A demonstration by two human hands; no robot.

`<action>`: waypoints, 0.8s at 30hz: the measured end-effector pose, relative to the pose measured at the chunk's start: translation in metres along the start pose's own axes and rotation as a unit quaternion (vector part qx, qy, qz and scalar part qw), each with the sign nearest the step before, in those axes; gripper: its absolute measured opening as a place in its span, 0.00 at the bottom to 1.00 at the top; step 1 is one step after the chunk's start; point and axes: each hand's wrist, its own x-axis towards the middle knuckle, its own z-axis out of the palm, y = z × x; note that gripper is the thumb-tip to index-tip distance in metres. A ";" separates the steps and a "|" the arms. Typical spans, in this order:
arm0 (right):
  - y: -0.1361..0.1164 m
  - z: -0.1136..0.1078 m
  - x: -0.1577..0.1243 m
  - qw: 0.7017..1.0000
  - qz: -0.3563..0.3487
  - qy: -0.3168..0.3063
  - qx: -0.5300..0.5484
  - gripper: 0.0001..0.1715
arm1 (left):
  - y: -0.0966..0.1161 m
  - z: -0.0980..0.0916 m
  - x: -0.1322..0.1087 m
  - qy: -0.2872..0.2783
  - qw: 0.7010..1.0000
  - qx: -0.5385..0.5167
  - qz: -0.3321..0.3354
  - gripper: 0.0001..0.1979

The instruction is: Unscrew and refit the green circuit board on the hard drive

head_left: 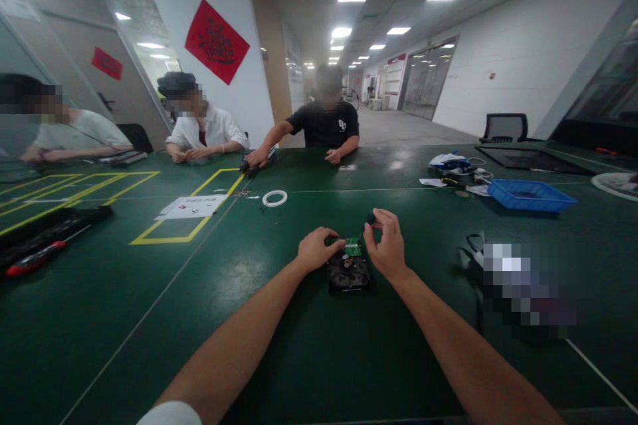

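left hand grip seems clamped on hard drive far corner | right hand grip pinched together just beside it

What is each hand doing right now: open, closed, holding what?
Left hand: closed on the hard drive at its far edge.
Right hand: fingers pinched shut; anything held cannot be told.
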 end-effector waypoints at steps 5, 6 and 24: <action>0.006 0.000 0.000 1.000 -0.001 0.008 0.013 0.26 | -0.002 0.002 0.000 0.004 1.000 0.002 0.003 0.20; 0.006 -0.001 0.001 1.000 0.000 0.006 0.005 0.26 | -0.002 0.002 0.000 0.004 1.000 0.002 0.004 0.20; 0.002 -0.004 -0.002 0.999 0.032 -0.024 -0.013 0.24 | -0.003 0.004 0.000 0.009 1.000 -0.003 0.005 0.20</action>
